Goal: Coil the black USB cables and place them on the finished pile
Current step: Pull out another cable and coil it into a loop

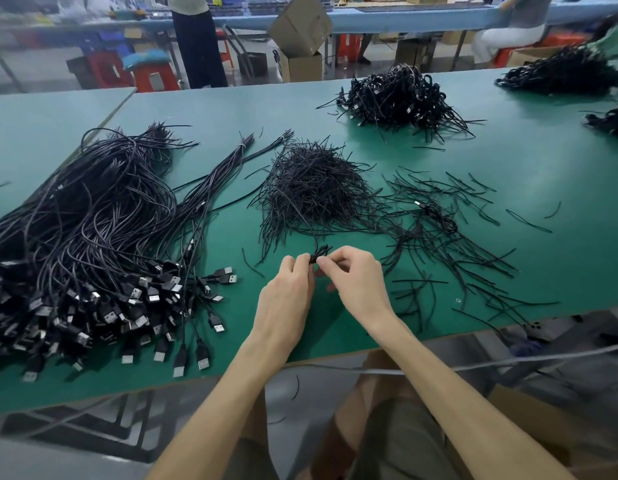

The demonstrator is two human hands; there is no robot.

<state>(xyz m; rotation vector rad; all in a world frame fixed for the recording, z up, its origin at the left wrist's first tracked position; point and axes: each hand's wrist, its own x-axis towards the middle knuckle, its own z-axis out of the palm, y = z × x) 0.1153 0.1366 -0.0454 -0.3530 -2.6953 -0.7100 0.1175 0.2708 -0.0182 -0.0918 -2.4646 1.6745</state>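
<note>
Hands [287, 289] [356, 282] on blk USB cable [321, 252]

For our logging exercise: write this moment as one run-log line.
stage: coiling | left hand: pinches cable bundle | right hand: pinches same bundle | uncoiled cables: heaped at left | coiled pile: far side, apart

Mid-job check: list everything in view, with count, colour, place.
Table: one, green, spans view.
Loose USB cables: one heap, black with silver plugs, table left.
Twist ties: one heap, black, table centre; more scattered right of it.
Coiled cable: one, black, among the scattered ties.
Coiled-cable piles: three, black, far right of table.
Cardboard boxes: at least two, brown, beyond the table.
Cable bundle: one, black, between both hands.
Left hand: pinches the bundle, near table edge.
Right hand: pinches the bundle beside it.
</note>
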